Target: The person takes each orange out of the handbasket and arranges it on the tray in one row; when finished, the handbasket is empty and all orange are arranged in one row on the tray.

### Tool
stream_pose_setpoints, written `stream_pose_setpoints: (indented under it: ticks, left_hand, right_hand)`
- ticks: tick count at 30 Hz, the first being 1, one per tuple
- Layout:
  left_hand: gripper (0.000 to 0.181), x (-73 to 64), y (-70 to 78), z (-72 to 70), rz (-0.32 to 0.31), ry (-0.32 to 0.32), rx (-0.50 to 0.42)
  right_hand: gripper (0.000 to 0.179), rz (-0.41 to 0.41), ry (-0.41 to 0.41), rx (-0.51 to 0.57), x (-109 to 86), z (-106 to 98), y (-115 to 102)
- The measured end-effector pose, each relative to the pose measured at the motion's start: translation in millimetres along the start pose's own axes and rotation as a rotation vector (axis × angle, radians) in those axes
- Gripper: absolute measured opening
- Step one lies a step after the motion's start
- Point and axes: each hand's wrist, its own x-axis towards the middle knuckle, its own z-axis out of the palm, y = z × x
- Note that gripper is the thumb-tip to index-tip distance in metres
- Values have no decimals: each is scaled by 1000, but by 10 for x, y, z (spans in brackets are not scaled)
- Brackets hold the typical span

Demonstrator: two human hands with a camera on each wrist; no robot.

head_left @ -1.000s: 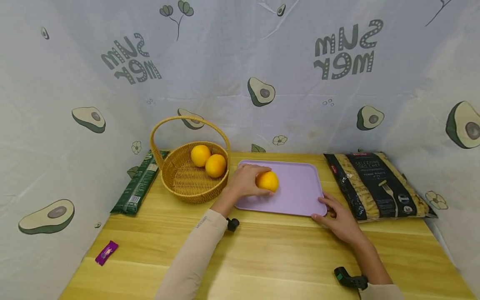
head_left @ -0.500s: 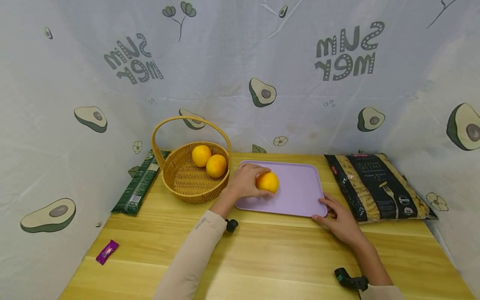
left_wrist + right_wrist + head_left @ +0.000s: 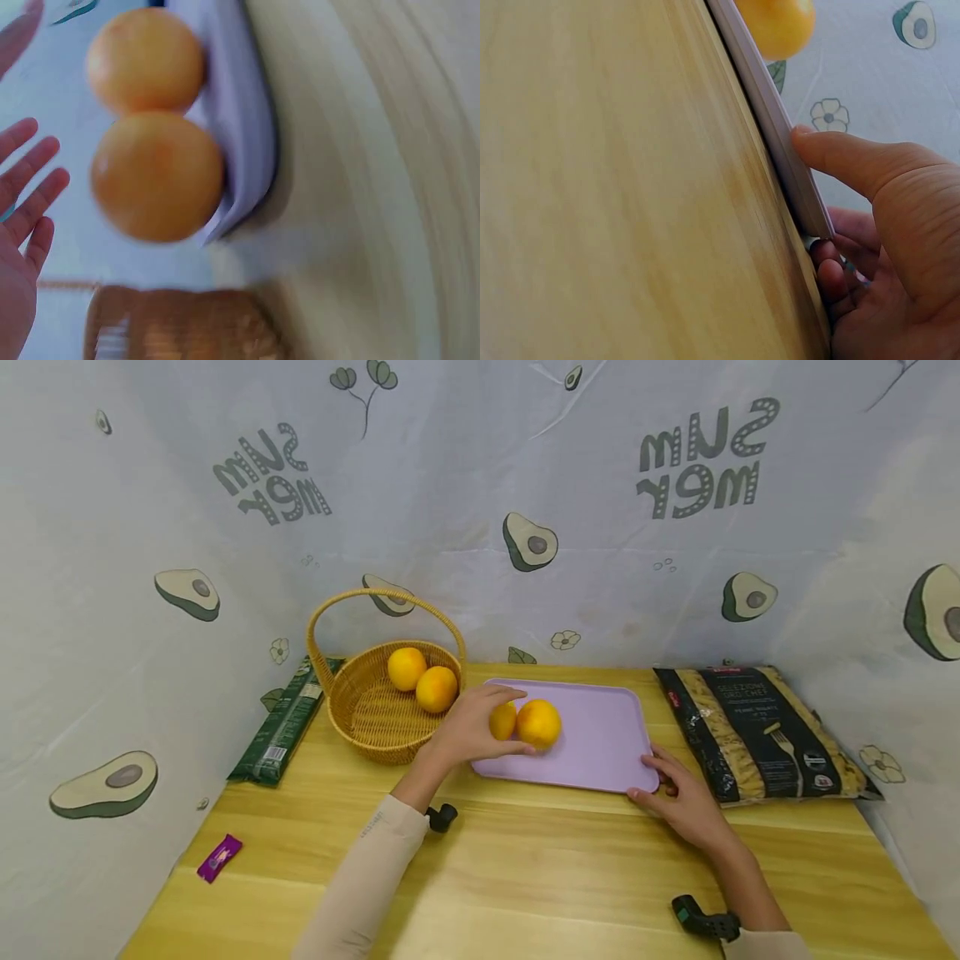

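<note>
Two oranges, a nearer one [image 3: 539,724] and one partly hidden behind the fingers [image 3: 502,722], sit side by side on the left part of a lilac tray [image 3: 600,739]. My left hand [image 3: 471,727] is just left of them, thumb and fingers spread. In the left wrist view, a gap separates its fingers [image 3: 46,196] from both oranges. My right hand [image 3: 686,806] holds the tray's near right corner. The right wrist view has the thumb on the tray rim [image 3: 769,105] and the other fingers curled at the corner's underside.
A wicker basket [image 3: 352,735] with a tall handle stands left of the tray, two more oranges [image 3: 437,689] inside. Behind it lies a green packet [image 3: 273,735]. A pasta bag [image 3: 765,735] lies on the right, a purple wrapped sweet [image 3: 220,858] at the left table edge.
My left hand has let go of the orange and drawn back to the left. The second orange behind it has come into sight. My right hand keeps its place on the tray.
</note>
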Motion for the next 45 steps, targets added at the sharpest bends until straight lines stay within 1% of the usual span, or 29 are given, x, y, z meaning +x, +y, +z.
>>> stream_pose_setpoints:
  ticks: [3,5,10,12,15,17,19,22,25,29,32,34,36,41,45]
  left_hand:
    - [81,-115,-50,-174,0,60,-51]
    - [78,-194,-118,-282,-3,90,-54]
    - [72,-377,-343,-529,-61,110,-48]
    - [72,-415,-439,-619,-86,105,-59]
    - [73,-427,-583,-739,-110,82,-73]
    - [73,-392,-668,-792,-129,46,-72]
    - [69,-350,-749,-830,-157,0,-70]
    - [66,-278,-851,-856,-194,-73,-78]
    - [69,-209,-915,-842,-226,-133,-101]
    - [75,-157,-982,-763,-260,-212,-95]
    - [77,-151,-1020,-685,-281,-250,-86]
    - [77,-150,-1031,-644,-290,-260,-80]
    - [77,-148,-1030,-623,-290,-257,-64]
    - [77,-141,-1017,-608,-285,-254,-28]
    - [76,-145,-1007,-593,-301,-242,-8]
  right_hand:
    - [72,3,-1,-15,5,-6,1]
    - [73,6,-6,-18,8,-9,0]
    - [73,4,-12,-7,12,-5,-2]
    - [73,1,-12,-5,14,1,-2]
    - [72,-3,-13,-3,22,16,-7]
    - [72,-4,-10,-4,15,13,-3]
    - [72,-5,-11,-4,14,10,-4]
    - [72,-8,-7,-5,16,4,-4]
    - [72,-8,2,-3,11,-7,-6]
    - [72,-9,2,-7,-14,-9,-3]
    - [73,-2,-5,-6,-45,4,12]
    - [72,4,-5,-5,-61,11,22]
    - [72,5,-3,0,-63,13,31]
    - [73,-1,6,-2,-32,1,39]
    - [72,-4,6,-1,-1,2,29]
